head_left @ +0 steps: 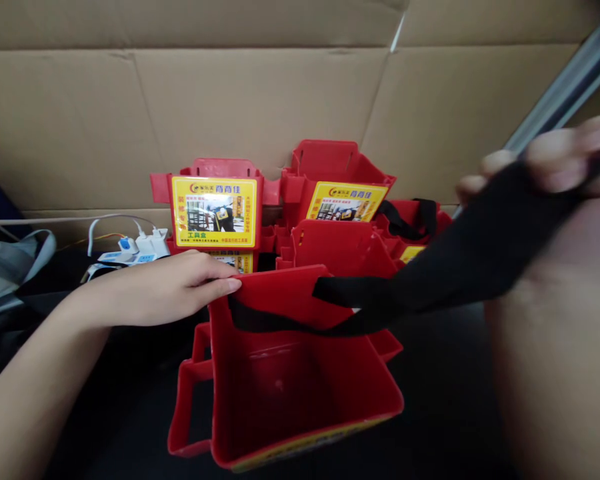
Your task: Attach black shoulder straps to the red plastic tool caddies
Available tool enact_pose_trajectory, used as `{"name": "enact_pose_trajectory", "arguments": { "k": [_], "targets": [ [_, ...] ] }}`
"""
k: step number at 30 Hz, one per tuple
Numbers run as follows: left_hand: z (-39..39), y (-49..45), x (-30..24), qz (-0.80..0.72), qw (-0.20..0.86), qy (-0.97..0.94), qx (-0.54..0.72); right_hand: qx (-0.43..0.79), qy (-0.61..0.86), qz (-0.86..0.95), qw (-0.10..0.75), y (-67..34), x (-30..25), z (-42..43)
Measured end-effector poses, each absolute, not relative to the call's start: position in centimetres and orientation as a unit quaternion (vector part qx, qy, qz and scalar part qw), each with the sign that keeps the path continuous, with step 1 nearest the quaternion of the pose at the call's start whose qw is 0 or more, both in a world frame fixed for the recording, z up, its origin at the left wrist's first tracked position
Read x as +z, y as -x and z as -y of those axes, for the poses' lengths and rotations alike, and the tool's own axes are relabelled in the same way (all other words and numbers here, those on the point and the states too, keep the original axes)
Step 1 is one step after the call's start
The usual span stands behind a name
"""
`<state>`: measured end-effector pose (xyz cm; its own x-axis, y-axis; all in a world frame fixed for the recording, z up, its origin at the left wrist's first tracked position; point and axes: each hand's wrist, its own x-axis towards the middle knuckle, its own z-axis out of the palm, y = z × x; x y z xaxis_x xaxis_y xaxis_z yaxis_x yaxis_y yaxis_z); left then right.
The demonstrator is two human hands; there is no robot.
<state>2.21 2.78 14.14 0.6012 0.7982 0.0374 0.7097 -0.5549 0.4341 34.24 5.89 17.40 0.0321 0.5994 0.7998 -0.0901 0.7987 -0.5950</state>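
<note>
Box [300, 380]: red, open-topped, near the front middle of the black surface [445, 400].
Left hand [195, 287]: apart from the other, pinching the upper left corner of the box's back panel [275, 287].
Right hand [560, 150]: blurred, clamped on a black strap [455, 267] that runs to that panel.
Far edge: more red boxes [325, 160] with yellow labels [215, 213], before cardboard [255, 100].
Far left: white plugs [147, 247].

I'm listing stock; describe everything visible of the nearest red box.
The nearest red box looks like glossy plastic, open-topped with its mouth toward the camera. It has a raised back panel, open loops on the left, a projection on the right and a yellow label partly showing along the front. Other red boxes stand behind. The left hand holds the back panel's corner; a black strap from the right hand crosses that panel.
</note>
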Motion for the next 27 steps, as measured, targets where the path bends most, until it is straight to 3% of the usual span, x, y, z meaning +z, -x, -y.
{"name": "enact_pose_trajectory", "arguments": {
  "k": [1,2,4,7,9,12,17,19,21,23,27],
  "targets": [
    [-2.7,-2.2,14.2,-0.434,0.193,-0.872,0.114,0.202,0.19,0.654,0.704,-33.1,17.1,-5.4],
    [-2.6,-2.3,14.2,-0.438,0.192,-0.871,0.111,0.159,0.253,0.732,0.612,-31.7,16.8,-4.7],
    [-2.4,-2.4,14.3,-0.443,0.183,-0.872,0.101,0.18,0.243,0.876,0.376,-28.7,15.8,-3.0],
    [-2.1,-2.7,14.4,-0.446,0.152,-0.877,0.094,0.115,0.301,0.932,0.165,-25.3,14.2,-0.7],
    [-2.0,-2.8,14.3,-0.447,0.125,-0.881,0.098,0.097,0.335,0.931,0.106,-24.1,13.3,0.1],
    [-2.0,-3.1,14.3,-0.447,0.091,-0.884,0.101,0.074,0.351,0.929,0.091,-23.5,12.6,-0.1],
    [-2.1,-3.3,14.4,-0.456,0.079,-0.883,0.081,0.046,0.232,0.97,0.049,-23.7,12.5,-0.8],
    [-2.2,-3.3,14.4,-0.463,0.082,-0.878,0.086,0.103,0.156,0.98,0.07,-24.2,12.8,-0.8],
    [-2.2,-3.1,14.4,-0.465,0.098,-0.875,0.094,0.189,0.065,0.969,0.148,-24.9,13.0,-0.9],
    [-2.3,-2.9,14.3,-0.448,0.128,-0.879,0.102,0.256,0.058,0.92,0.291,-25.6,13.1,-1.2],
    [-2.5,-2.7,14.3,-0.416,0.175,-0.884,0.121,0.262,0.237,0.701,0.619,-26.1,13.0,-2.2]
  ]
}}
